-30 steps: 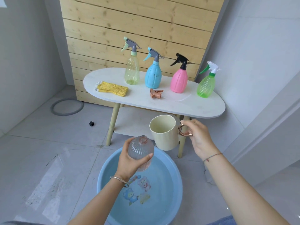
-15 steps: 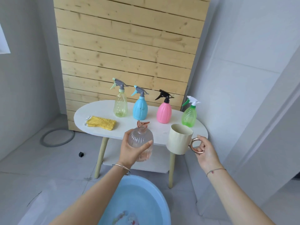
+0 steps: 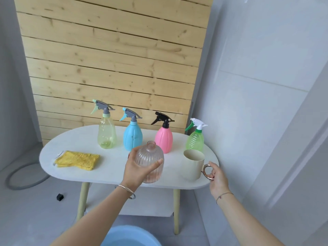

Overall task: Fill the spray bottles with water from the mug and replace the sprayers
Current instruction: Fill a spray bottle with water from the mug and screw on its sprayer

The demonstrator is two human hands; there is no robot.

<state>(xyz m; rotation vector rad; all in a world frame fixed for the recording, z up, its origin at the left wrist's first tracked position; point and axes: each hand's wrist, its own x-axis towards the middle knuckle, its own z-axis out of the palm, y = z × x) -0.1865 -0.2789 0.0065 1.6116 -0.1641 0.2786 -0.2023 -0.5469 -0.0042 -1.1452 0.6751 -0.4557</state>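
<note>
One blue basin (image 3: 131, 236) of water sits right at the person's feet, and that's my worry: bottle and mug are up at the near edge of the table (image 3: 110, 174), not over the basin, so any pour that misses lands on the tabletop or the floor. And missing looks easy to me. The clear pink bottle (image 3: 150, 157) has a narrow threaded neck, open at the top, while the mug (image 3: 192, 166) has a wide rim and no spout. Tip it too fast and water would run down those ribbed sides, and a wet bottle could slip. The left hand (image 3: 137, 170) is wrapped round the bottle's belly, thumb (image 3: 154, 164) laid across the front, holding it upright. Whether its base touches the table, I can't tell. The right hand (image 3: 217, 176) has its fingers (image 3: 212, 172) curled through the coppery ring handle, with the mug upright near the table's right end. I can't tell if it's resting or hovering, and I can't see how much water it holds. This bottle's sprayer isn't anywhere I can see. Off to the left a yellow cloth (image 3: 78, 159) lies flat, handy for drips. Behind stand four more with sprayers on: yellowish bottle (image 3: 107, 134), blue bottle (image 3: 133, 137), pink bottle (image 3: 163, 139) and green bottle (image 3: 195, 141). That last one is just behind the mug, close enough for a careless lift to knock it. The wooden slat wall (image 3: 115, 59) backs it all.
</note>
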